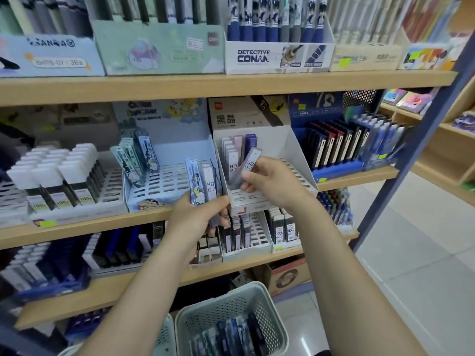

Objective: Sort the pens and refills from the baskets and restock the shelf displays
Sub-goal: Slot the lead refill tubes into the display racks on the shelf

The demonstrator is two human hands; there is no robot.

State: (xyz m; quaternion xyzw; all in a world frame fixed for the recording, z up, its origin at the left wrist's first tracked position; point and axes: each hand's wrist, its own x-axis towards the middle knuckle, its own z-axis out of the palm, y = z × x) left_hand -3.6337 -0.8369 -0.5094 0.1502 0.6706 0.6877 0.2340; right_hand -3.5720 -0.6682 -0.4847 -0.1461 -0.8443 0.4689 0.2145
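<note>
Your right hand [267,178] pinches one HB 0.7 lead refill case [248,164] by its lower end, held tilted in front of the white display box [290,147] on the middle shelf [359,176]. Your left hand [198,214] grips a small fan of packs: a cartoon-printed pen pack [193,183] and another HB 0.7 case [209,185], just beside the box's left wall.

The main risk, I think, is in the left hand. It holds several flat, smooth packs by their bottom only, so if you loosen the fingers while you look to the right, one pack can slip and fall toward the basket [231,304] below or to the floor.

The second risk is a wrong slot. The box already has a row of similar cases [232,150] at the back; if you push the tilted case in fast, it can knock them over or land between the slots.
</note>
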